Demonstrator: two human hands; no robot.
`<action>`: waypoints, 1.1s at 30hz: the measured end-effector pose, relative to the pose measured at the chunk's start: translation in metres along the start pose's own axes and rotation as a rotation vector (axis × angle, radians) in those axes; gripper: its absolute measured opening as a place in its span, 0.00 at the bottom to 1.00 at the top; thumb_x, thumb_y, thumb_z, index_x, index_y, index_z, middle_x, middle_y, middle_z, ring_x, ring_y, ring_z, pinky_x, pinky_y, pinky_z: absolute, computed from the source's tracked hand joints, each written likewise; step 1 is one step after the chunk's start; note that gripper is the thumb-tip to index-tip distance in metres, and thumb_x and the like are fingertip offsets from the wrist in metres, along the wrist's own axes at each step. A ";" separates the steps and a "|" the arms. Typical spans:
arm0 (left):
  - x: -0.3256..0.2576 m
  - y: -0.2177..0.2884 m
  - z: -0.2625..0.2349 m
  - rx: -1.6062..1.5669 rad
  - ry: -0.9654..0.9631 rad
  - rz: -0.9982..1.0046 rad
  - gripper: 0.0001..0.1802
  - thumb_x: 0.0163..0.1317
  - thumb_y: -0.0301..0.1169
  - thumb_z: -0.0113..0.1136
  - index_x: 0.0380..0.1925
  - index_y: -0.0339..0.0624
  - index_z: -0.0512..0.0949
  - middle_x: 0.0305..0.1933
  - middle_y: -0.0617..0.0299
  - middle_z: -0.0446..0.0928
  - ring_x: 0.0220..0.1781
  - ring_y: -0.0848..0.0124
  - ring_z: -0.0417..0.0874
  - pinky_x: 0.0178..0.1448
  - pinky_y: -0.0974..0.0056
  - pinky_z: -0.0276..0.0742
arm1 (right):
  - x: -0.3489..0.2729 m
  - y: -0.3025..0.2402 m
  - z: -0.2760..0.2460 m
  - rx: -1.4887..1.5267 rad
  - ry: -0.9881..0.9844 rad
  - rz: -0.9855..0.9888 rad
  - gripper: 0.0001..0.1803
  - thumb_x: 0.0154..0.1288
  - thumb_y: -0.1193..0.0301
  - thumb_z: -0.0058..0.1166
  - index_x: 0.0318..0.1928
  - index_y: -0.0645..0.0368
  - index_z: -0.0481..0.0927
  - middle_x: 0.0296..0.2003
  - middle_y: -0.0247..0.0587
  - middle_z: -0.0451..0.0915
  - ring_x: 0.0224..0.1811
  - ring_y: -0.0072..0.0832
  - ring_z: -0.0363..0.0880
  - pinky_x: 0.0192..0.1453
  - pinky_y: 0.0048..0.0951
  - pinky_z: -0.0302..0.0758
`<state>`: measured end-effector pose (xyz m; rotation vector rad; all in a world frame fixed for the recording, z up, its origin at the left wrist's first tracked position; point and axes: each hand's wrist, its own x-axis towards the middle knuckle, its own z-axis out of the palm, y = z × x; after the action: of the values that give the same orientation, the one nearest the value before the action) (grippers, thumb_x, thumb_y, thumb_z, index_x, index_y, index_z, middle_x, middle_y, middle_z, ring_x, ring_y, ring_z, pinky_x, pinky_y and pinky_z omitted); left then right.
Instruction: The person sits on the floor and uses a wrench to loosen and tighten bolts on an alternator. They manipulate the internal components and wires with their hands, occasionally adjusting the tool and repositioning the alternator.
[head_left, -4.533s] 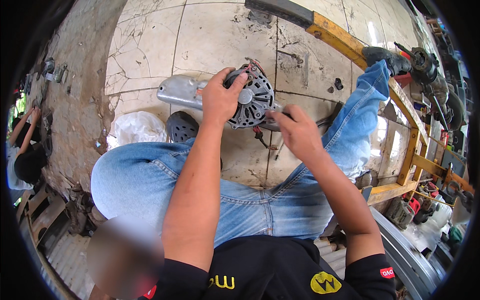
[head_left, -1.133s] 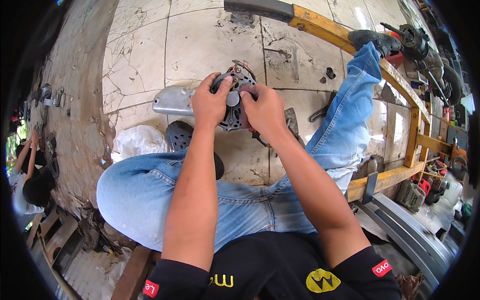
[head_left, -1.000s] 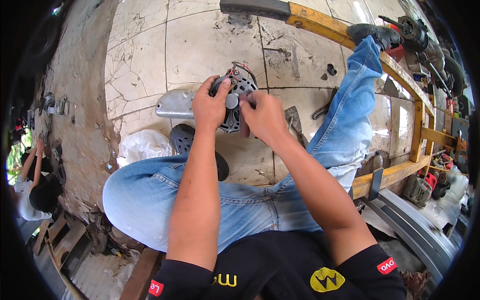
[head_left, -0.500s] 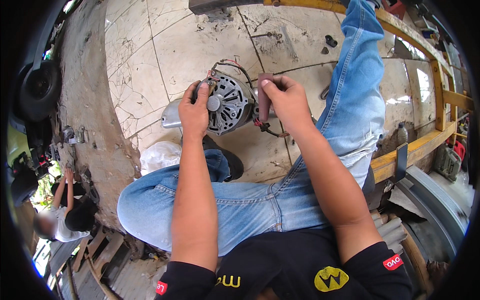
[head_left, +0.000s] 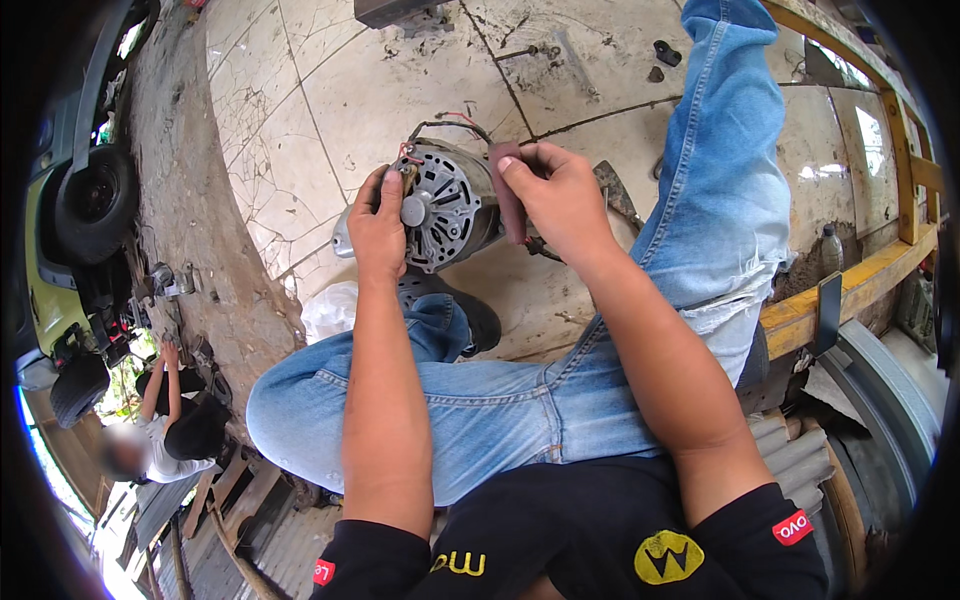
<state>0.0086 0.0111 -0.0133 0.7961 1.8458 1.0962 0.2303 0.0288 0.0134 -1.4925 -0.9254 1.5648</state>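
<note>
A round grey-metal housing (head_left: 450,212) is grasped by the left hand (head_left: 379,230); a flat maroon strip (head_left: 509,205), by the right hand (head_left: 568,200).

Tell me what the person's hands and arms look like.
The left hand and right hand are ungloved, and the forearms are bare, with no watch or bracelet visible. The short black left sleeve and right sleeve each carry a red patch with white lettering.

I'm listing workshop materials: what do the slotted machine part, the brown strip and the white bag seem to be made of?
Machine part: probably metal, dull grey with a cast look and smoother hub. Strip: perhaps sandpaper, matte and thin; cloth is possible. Bag: likely thin plastic, judging by its milky, crumpled look.
</note>
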 end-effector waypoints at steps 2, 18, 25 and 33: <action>-0.001 0.002 0.000 0.020 -0.004 0.019 0.26 0.70 0.41 0.64 0.57 0.29 0.77 0.51 0.54 0.82 0.50 0.71 0.80 0.56 0.67 0.76 | -0.004 -0.004 0.002 -0.003 -0.060 0.023 0.16 0.66 0.66 0.58 0.44 0.69 0.84 0.27 0.44 0.85 0.25 0.24 0.81 0.32 0.29 0.77; -0.009 0.002 0.007 -0.066 0.032 0.055 0.23 0.69 0.38 0.65 0.54 0.28 0.78 0.46 0.54 0.84 0.45 0.72 0.82 0.50 0.69 0.78 | -0.010 -0.007 0.075 -0.701 -0.216 -0.394 0.12 0.62 0.73 0.58 0.44 0.66 0.84 0.41 0.56 0.80 0.42 0.53 0.81 0.50 0.46 0.78; -0.006 -0.010 0.007 -0.019 0.140 0.067 0.21 0.70 0.45 0.61 0.47 0.36 0.84 0.39 0.56 0.85 0.42 0.72 0.82 0.51 0.65 0.77 | -0.018 -0.009 0.065 -0.755 -0.301 -0.425 0.20 0.61 0.77 0.53 0.55 0.62 0.83 0.42 0.55 0.79 0.42 0.49 0.82 0.49 0.43 0.78; -0.010 -0.001 0.008 -0.012 0.125 0.067 0.23 0.68 0.46 0.62 0.48 0.35 0.83 0.39 0.54 0.86 0.41 0.69 0.84 0.51 0.65 0.78 | -0.008 -0.017 0.064 -0.895 -0.374 -0.436 0.19 0.64 0.79 0.48 0.53 0.63 0.84 0.42 0.55 0.79 0.45 0.50 0.80 0.52 0.42 0.76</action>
<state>0.0203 0.0054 -0.0127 0.8033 1.9262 1.2224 0.1676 0.0291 0.0352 -1.3944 -2.2060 1.1501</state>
